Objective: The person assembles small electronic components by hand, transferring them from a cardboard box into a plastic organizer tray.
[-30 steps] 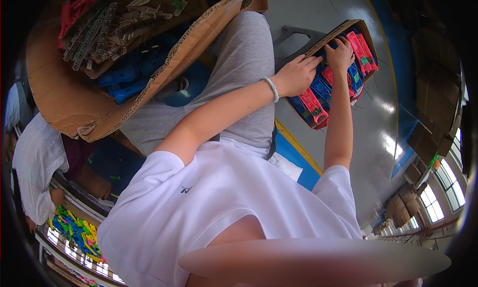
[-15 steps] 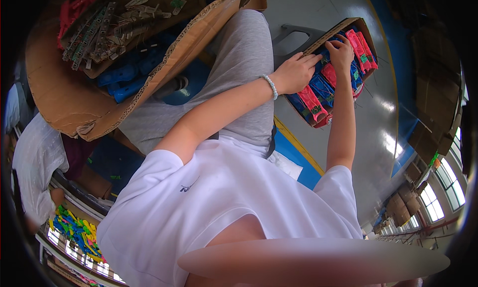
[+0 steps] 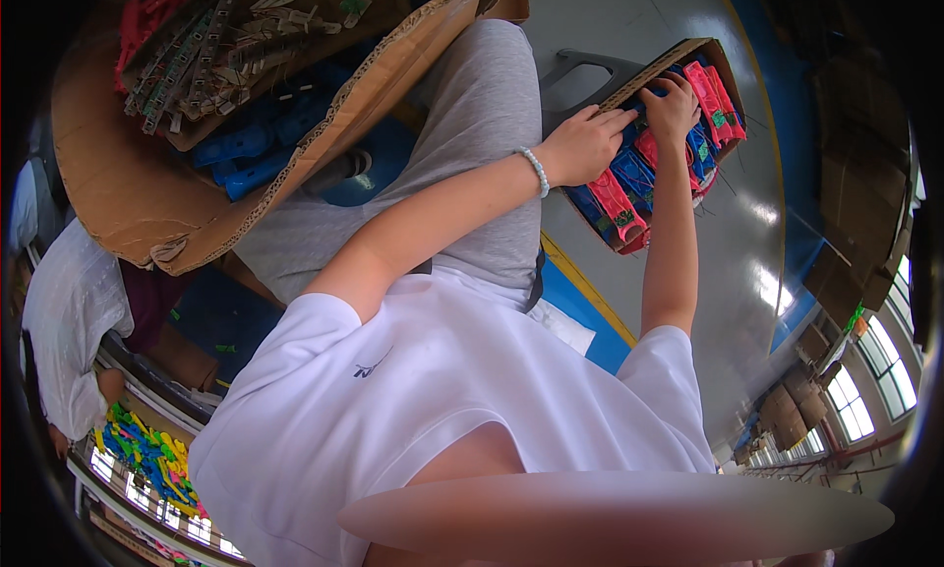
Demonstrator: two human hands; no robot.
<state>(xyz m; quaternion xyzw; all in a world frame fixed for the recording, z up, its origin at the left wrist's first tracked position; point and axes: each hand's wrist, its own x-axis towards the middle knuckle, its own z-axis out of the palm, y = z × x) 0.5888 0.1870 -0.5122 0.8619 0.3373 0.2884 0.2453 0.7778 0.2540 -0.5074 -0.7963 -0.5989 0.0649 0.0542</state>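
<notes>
A cardboard box at the upper right holds rows of pink plastic parts and blue plastic parts, some with small green boards. My left hand, below a beaded bracelet, lies along the box's near left edge with its fingers stretched out, holding nothing visible. Inside the box, my right hand reaches down onto the blue parts beside the pink row. Its fingers are bent and apart; the tips are partly hidden among the parts.
A large open carton at the upper left contains circuit-board strips and blue plastic housings. A grey stool-like frame stands behind the small box. Another person's pale sleeve is at far left, above colourful plastic pieces.
My right hand has shifted slightly down and left within the box, its fingers now spread wider over the parts. My left hand has stayed on the box edge.
</notes>
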